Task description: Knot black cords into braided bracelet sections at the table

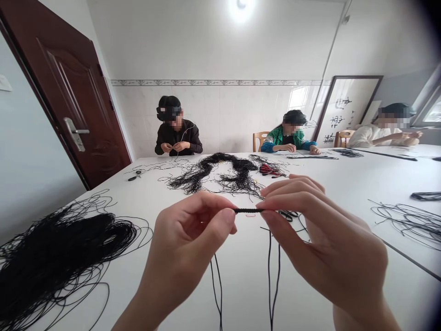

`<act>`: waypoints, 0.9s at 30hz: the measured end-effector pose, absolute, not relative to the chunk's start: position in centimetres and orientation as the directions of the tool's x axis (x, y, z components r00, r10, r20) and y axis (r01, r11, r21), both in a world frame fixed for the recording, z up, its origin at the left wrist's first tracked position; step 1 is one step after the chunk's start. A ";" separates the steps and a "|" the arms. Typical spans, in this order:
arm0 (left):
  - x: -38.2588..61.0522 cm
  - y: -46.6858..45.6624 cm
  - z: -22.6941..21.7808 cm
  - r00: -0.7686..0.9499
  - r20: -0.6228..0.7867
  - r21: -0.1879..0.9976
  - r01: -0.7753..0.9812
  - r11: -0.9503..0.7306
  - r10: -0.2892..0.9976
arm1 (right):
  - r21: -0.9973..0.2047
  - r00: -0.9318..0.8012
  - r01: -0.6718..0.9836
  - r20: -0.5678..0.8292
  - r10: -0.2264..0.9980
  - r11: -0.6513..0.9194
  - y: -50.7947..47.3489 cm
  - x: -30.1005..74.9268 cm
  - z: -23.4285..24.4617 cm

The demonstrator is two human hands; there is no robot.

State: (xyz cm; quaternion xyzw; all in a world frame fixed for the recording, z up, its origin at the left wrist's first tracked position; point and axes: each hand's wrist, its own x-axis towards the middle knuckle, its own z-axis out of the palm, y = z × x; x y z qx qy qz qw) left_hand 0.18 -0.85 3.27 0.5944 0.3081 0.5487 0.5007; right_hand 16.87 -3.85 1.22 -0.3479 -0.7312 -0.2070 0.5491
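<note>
A short black braided cord [248, 210] is stretched level between my two hands above the white table [241, 280]. My left hand [193, 243] pinches its left end between thumb and forefinger. At the other end, the thumb and forefinger of my right hand [317, 234] close on the cord, with the remaining fingers loosely raised. Thin black strands [270, 276] hang down in pairs below each hand. Behind my right fingers lies a small black looped item [287, 215], partly hidden, so its kind cannot be made out.
A large heap of black cord [62, 253] covers the table's left side; another bundle [237, 168] lies ahead. Small scissors [135, 175] and a red-handled tool [268, 170] rest farther back. Loose cords [409, 223] lie right. Several people sit across, one in dark clothes [177, 135].
</note>
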 end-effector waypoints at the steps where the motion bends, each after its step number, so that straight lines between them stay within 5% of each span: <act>1: 0.2 -0.9 3.2 0.203 0.346 0.932 -0.187 -0.311 0.916 | -0.078 -0.157 0.736 0.947 0.281 0.672 -3.8 16.9 1.2; 27: 1.0 -0.8 2.9 0.118 0.385 0.913 -0.197 -0.358 0.916 | -0.084 -0.162 0.724 0.944 0.288 0.684 -3.9 16.7 1.1</act>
